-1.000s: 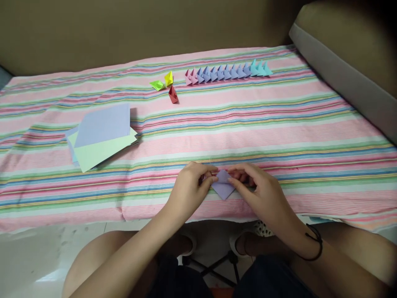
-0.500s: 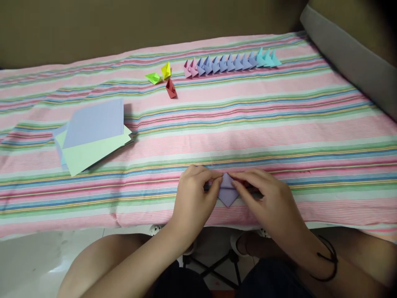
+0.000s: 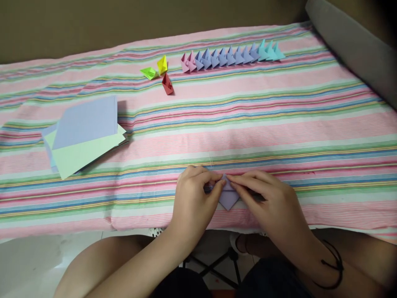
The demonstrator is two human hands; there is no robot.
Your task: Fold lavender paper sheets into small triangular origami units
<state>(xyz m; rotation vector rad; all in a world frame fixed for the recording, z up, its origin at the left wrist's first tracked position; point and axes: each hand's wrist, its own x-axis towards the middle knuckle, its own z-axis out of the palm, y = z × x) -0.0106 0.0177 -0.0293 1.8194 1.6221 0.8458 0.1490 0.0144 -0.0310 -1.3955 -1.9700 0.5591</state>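
Observation:
A small folded purple paper (image 3: pixel 229 200) lies near the front edge of the table, its lower corner pointing toward me. My left hand (image 3: pixel 198 194) pinches its upper left side between thumb and forefinger. On the upper right side, the fingertips of my right hand (image 3: pixel 268 194) grip the same paper. Both sets of fingertips nearly meet at the top and hide part of the upper folds. A horizontal fold edge crosses the paper just below my fingers.
A stack of purple and pale green paper sheets (image 3: pixel 87 124) lies at the left. A row of folded paper pieces (image 3: pixel 231 56) in pink, purple and turquoise stands at the back. Green (image 3: pixel 149 73), yellow (image 3: pixel 162 65) and red (image 3: pixel 167 84) folded pieces sit beside it on the striped cloth (image 3: pixel 173 145).
My fingertips have drawn closer together over the top of the purple paper, covering more of its upper corner. The camera view has shifted slightly.

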